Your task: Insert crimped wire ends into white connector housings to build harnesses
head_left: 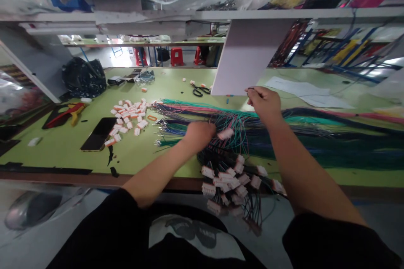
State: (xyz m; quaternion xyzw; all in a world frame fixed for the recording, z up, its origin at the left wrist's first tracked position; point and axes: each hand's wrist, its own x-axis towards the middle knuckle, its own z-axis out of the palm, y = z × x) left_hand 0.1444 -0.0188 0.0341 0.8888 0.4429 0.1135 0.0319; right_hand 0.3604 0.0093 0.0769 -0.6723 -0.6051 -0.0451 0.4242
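Observation:
My left hand [200,135] is closed over the laid-out wires [183,111], fingers curled and what they grip hidden. Just right of it a white connector housing [226,133] is smeared by motion. My right hand [264,101] is raised above the wires near the white upright panel, its fingers pinched together; a small dark bit shows at the fingertips, too small to name. Below both hands, a bunch of wired connectors [229,180] hangs over the table's front edge. Loose white-and-orange connector housings [128,113] lie piled on the left.
A phone [98,134] lies beside the loose housings. Black-handled scissors [199,90] rest near the upright panel [244,56]. Red-and-yellow pliers [67,114] lie far left. White paper sheets [306,91] are at the back right. A loaded shelf [158,16] spans overhead.

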